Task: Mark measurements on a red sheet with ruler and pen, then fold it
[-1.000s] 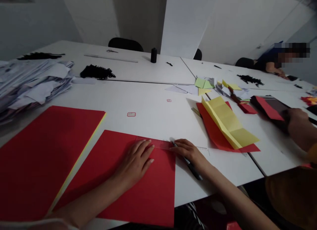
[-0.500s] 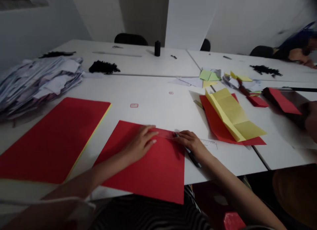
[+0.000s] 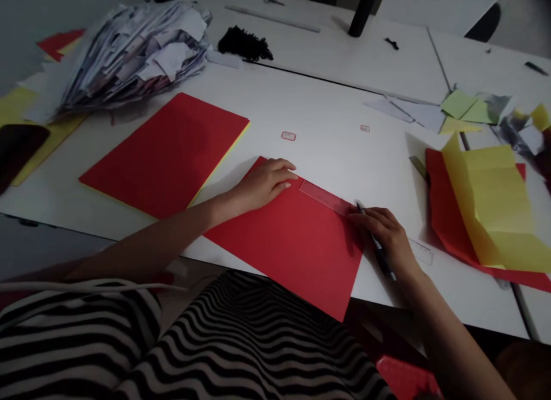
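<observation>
A red sheet (image 3: 297, 239) lies at the table's front edge, its near corner hanging over. A clear ruler (image 3: 325, 197) lies along its far edge and reaches past the right side of the sheet, under my right hand. My left hand (image 3: 262, 185) rests on the sheet's far left part, fingers apart, by the ruler's left end. My right hand (image 3: 385, 233) is closed around a dark pen (image 3: 381, 253), with its fingertips at the ruler and the sheet's right edge.
Red sheets (image 3: 172, 153) with yellow beneath lie to the left, before a heap of papers (image 3: 142, 55). Folded yellow paper (image 3: 495, 199) sits on red paper at the right. A black phone-like object (image 3: 19, 150) is far left; a black cylinder (image 3: 362, 12) stands at the back.
The view has tilted and shifted left and down, so the table's things appear turned and farther right. Both hands keep nearly the same places on the sheet and ruler.
</observation>
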Demonstrator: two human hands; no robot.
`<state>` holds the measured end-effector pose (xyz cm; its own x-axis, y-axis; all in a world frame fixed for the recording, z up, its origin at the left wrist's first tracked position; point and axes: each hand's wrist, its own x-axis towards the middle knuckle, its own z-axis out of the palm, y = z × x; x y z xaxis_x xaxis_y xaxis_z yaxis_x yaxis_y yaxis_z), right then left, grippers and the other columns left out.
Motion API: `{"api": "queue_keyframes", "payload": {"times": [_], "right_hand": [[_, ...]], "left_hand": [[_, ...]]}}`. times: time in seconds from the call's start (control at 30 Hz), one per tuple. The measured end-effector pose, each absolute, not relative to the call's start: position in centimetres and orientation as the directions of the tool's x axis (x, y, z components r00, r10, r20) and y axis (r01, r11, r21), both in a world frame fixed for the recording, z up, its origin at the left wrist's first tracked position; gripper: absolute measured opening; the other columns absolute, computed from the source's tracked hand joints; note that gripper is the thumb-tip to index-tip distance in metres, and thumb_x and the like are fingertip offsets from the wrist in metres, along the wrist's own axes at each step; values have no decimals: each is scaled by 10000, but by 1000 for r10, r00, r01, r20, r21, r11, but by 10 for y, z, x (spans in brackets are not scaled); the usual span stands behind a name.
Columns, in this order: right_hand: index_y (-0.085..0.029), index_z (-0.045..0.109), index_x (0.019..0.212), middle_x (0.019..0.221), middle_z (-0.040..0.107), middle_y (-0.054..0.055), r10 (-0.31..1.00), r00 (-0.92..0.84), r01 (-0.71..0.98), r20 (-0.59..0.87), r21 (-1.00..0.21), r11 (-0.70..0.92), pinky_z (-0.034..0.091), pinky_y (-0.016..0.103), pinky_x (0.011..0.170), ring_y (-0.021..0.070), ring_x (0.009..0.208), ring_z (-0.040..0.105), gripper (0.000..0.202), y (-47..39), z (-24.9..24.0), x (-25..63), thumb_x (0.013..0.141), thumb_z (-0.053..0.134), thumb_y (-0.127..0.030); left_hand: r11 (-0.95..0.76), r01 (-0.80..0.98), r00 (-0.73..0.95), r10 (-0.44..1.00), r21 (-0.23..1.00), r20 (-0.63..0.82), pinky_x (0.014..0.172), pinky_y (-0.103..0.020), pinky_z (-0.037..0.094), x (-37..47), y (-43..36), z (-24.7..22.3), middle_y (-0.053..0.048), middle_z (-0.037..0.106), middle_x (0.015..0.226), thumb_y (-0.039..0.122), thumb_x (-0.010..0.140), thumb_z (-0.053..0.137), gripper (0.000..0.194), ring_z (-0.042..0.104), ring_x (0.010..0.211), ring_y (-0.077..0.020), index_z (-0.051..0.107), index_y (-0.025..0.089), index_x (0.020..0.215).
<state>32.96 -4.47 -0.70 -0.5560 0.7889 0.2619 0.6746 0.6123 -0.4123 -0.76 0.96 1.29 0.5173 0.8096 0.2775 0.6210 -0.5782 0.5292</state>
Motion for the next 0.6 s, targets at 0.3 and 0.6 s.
{"api": "queue_keyframes", "payload": {"times": [0.3,0.6], "right_hand": [[-321,551,1280,1210,598,78,791,-571,692,221,-389,608,468,456,925,257,1129,514,370,-47,1,317,975,378,-202],[-276,540,1280,1224,603,93,713,-663,616,228,-375,693,444,461,926,266,1128,507,355,-35,6,282,959,421,-178]], "left_hand": [[-624,588,516,779,514,355,1005,-407,429,-3,3,-6,-98,504,1283,118,917,501,242,488,1196,-203,590,192,1130],[-691,598,574,723,405,385,996,-419,430,-2,-6,-3,-115,530,1231,190,946,474,230,483,1143,-228,580,155,1148]]}}
